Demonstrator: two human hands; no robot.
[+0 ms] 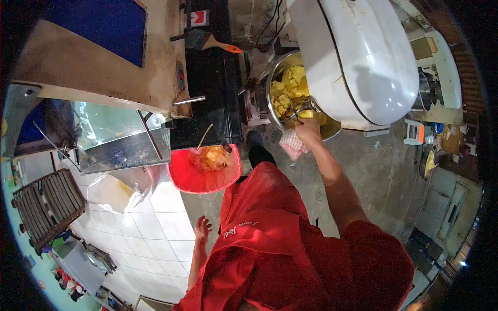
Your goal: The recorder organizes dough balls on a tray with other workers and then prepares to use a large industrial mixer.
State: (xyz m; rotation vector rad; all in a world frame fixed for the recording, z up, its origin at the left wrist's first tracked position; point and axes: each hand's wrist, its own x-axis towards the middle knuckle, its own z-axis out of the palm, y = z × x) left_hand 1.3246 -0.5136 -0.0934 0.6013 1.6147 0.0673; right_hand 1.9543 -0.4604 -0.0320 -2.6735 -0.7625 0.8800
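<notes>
My right hand (pixel 309 129) reaches to the near rim of a metal mixing bowl (pixel 268 97), its fingers closed on a pink-and-white checked cloth (pixel 293 144) that hangs outside the bowl. Pale yellow chunks and slabs (pixel 287 89) fill much of the bowl. A yellow lump and a metal part show right by my fingers; whether I grip either one I cannot tell. The large white stand mixer (pixel 363 57) overhangs the bowl and hides its right part. My left hand (pixel 203 228) hangs low by my red apron, fingers apart and slightly bent, holding nothing.
A red bin (pixel 202 182) with crumpled waste stands left of my legs, below a black worktop (pixel 207 122). An orange-handled brush (pixel 220 45) lies at the back of it. Further left are a beige machine (pixel 111 72), a clear plastic bag (pixel 111 193) and a slatted rack (pixel 49 207).
</notes>
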